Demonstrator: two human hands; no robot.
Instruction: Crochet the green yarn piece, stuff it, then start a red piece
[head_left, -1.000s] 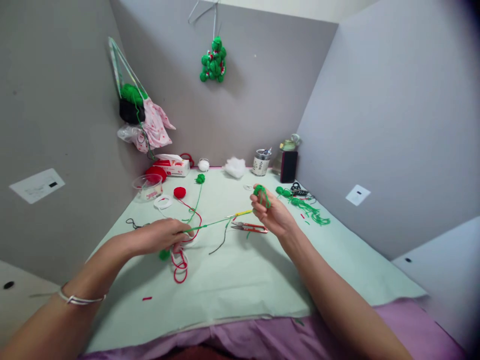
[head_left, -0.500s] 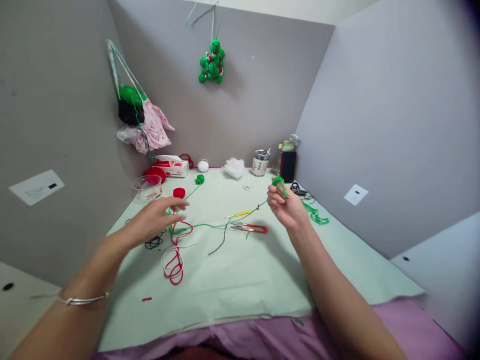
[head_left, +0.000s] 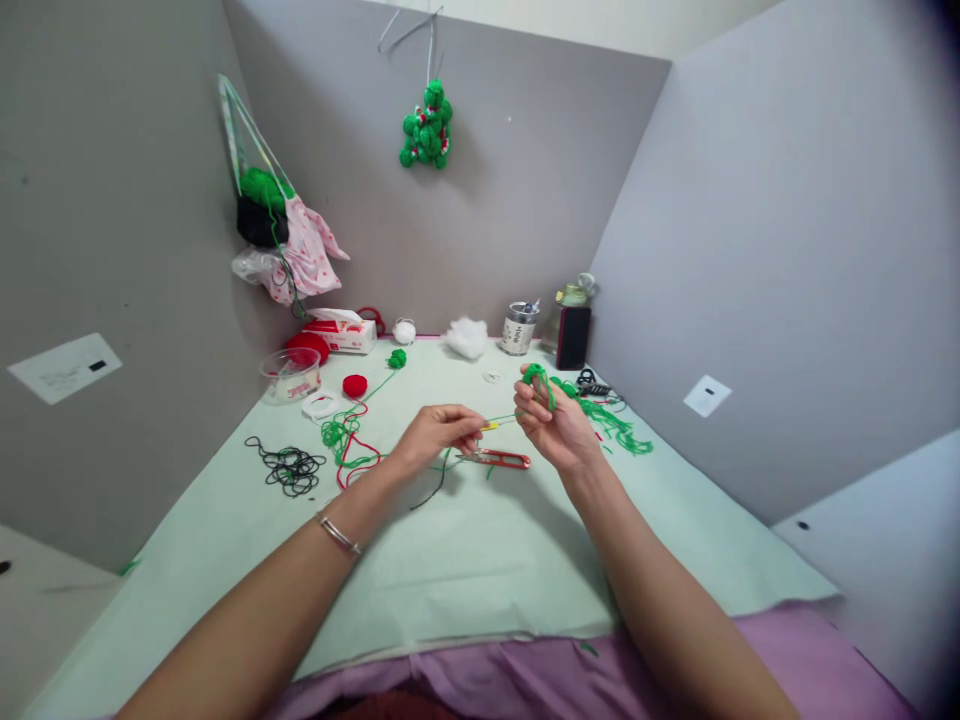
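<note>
My right hand (head_left: 551, 425) is closed on a looped piece of green yarn (head_left: 535, 374), raised above the table. A thin green strand runs left from it toward my other hand. My left hand (head_left: 446, 432) has its fingers pinched together at the yellow handle of a crochet hook (head_left: 490, 426); the rest of the hook is covered. Just below lie orange-handled thread snips (head_left: 504, 459). A dark cord end (head_left: 427, 498) lies beneath my left fingers. Tangled green yarn (head_left: 339, 432) and red yarn (head_left: 352, 472) spread left of that hand, partly behind my forearm.
Black cord (head_left: 289, 470) lies tangled at left, below a clear plastic tub (head_left: 289, 380). Along the back are a red yarn ball (head_left: 355, 385), white stuffing (head_left: 466, 338), a pen tin (head_left: 519, 330) and a phone (head_left: 574, 338). Green strands (head_left: 619, 428) lie at right.
My left hand has moved right, from over the red and green yarn to the yellow crochet hook, and its fingers have closed. My right hand has shifted slightly left, still holding the green yarn.
</note>
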